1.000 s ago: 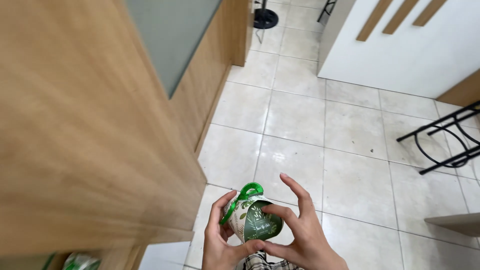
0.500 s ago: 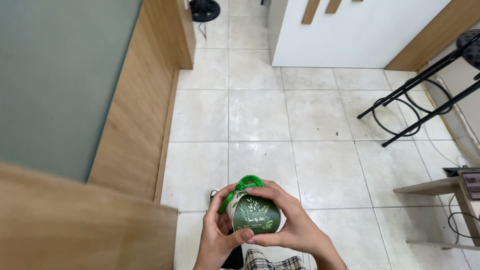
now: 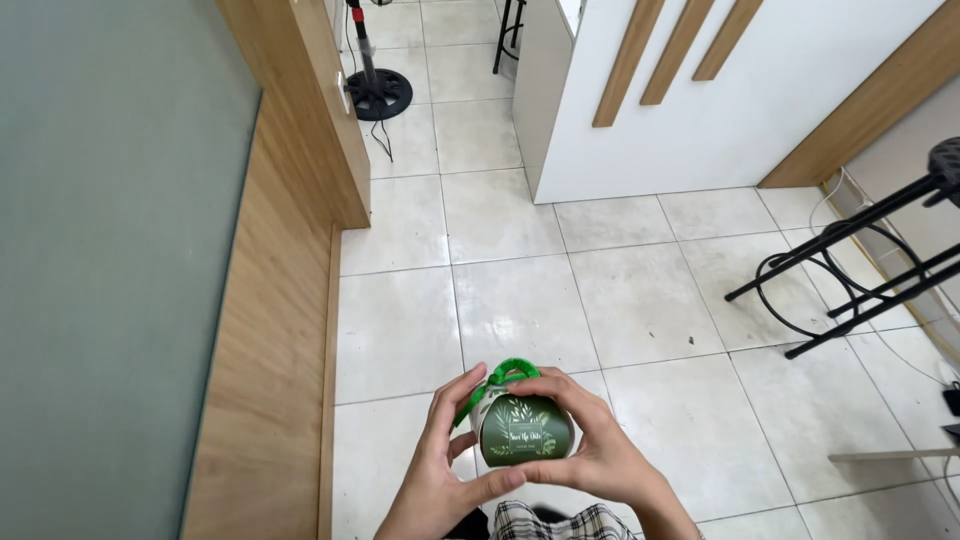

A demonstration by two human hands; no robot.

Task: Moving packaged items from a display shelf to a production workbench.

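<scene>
Low in the frame, left hand (image 3: 440,475) and right hand (image 3: 590,450) clasp a small green box (image 3: 525,430) above pale floor tiles (image 3: 640,300).

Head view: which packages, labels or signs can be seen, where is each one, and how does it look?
Box: small gift package held between the left hand and right hand above the tiled floor; rounded, dark green face with pale leaf drawings.
Label: on the box face, pale lettering under the leaves, too small to tell apart.
Ribbon: bright green loop on top of the box.
No signs or screens.
</scene>
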